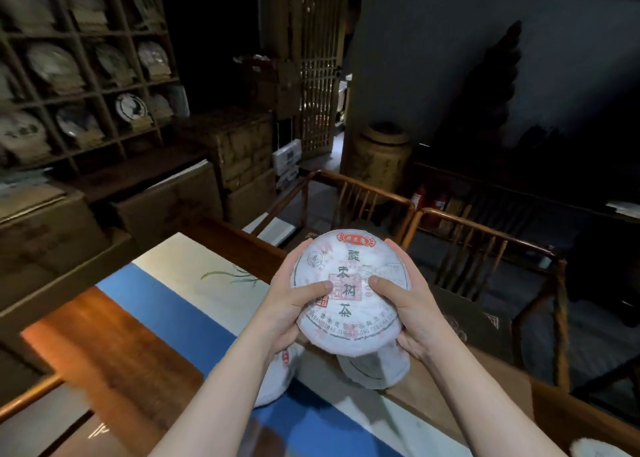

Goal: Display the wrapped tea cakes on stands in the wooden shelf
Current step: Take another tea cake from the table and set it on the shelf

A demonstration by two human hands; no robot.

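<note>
Hands, left (289, 304) and right (410, 306), grip one tea cake (351, 292); two more (375, 370) beneath.

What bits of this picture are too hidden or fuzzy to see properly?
- Head view: the tea cakes on the table lie mostly behind the held tea cake and the left hand and right hand.
- Head view: wrappers in the wooden shelf are blurred and unreadable.
- Head view: a white wrapped thing is cut off by the bottom edge.

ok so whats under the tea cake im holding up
Below the held tea cake, two more wrapped tea cakes lie on the table. Your hands and the cake hide most of them.
</note>
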